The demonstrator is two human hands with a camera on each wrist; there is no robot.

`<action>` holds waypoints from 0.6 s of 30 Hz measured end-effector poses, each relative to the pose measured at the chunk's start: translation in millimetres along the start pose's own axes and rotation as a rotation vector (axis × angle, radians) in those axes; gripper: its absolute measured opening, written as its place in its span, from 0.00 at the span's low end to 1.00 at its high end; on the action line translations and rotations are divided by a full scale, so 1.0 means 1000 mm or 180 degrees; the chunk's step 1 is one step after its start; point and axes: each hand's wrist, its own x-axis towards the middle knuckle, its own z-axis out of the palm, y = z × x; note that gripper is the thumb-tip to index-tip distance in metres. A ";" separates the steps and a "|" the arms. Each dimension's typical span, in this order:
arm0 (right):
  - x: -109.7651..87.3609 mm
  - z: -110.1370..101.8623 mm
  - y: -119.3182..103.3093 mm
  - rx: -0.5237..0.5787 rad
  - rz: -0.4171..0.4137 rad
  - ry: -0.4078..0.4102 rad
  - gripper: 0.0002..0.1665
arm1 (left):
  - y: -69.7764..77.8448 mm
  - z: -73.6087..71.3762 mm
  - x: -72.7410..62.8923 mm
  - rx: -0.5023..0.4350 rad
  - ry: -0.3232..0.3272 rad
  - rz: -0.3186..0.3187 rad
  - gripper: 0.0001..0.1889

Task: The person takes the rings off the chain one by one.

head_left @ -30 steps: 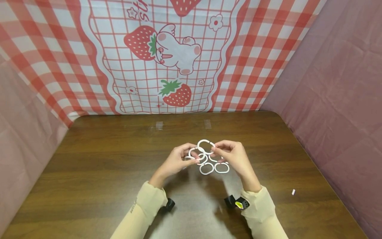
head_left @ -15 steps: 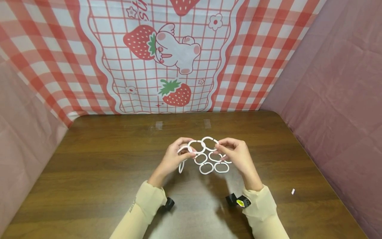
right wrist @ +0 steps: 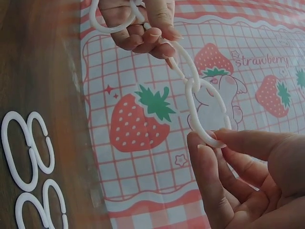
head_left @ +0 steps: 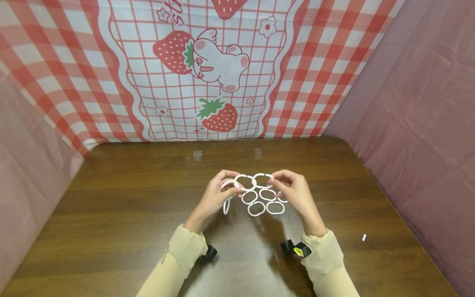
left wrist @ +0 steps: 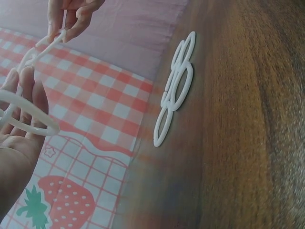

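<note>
My left hand (head_left: 214, 199) pinches a white plastic C-shaped link (right wrist: 189, 59) between thumb and fingers. Hooked through it is a second white link (right wrist: 191, 107), whose far end my right hand (head_left: 297, 193) pinches. The two joined links are held up above the table, drawn out side by side. More links of the same chain hang by my left palm, one link (left wrist: 28, 106) looping over the hand and another lower down. Beneath the hands, several loose white links (left wrist: 191, 81) lie flat on the table. My right fingers partly cover one of these in the head view.
The brown wooden table (head_left: 130, 231) ends at a strawberry-print cloth (head_left: 219, 117) behind and a pink cloth (head_left: 415, 123) at right. Two clear tape patches (head_left: 198, 155) stick near its back edge. A small white piece (head_left: 364, 237) lies right of my right arm.
Both hands have lifted slightly and my right hand has shifted a little right. The two joined links have spread from overlapping into line. Links at my left palm now hang lower.
</note>
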 end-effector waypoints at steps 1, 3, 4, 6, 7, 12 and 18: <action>0.000 0.000 0.000 -0.0025 -0.0035 -0.0001 0.12 | 0.000 0.000 0.000 0.0017 -0.0015 0.0016 0.21; 0.000 0.000 0.001 -0.0119 -0.0127 0.0013 0.11 | 0.000 0.000 0.000 0.0049 -0.0042 0.0053 0.21; 0.000 0.000 0.001 -0.0191 -0.0177 0.0033 0.10 | 0.000 0.000 0.000 0.0055 -0.0056 0.0067 0.21; 0.001 0.001 0.002 -0.0396 -0.0292 0.0098 0.09 | 0.000 -0.001 -0.001 0.0081 -0.0086 0.0094 0.21; 0.000 0.001 0.002 -0.0501 -0.0348 0.0146 0.09 | 0.000 -0.001 -0.001 0.0083 -0.0101 0.0096 0.21; 0.000 0.004 0.002 -0.0839 -0.0567 0.0389 0.08 | 0.000 -0.001 -0.001 0.0125 -0.0171 0.0073 0.21; -0.002 0.008 0.002 -0.0955 -0.0769 0.0537 0.08 | 0.003 0.000 -0.002 0.0194 -0.0267 0.0061 0.22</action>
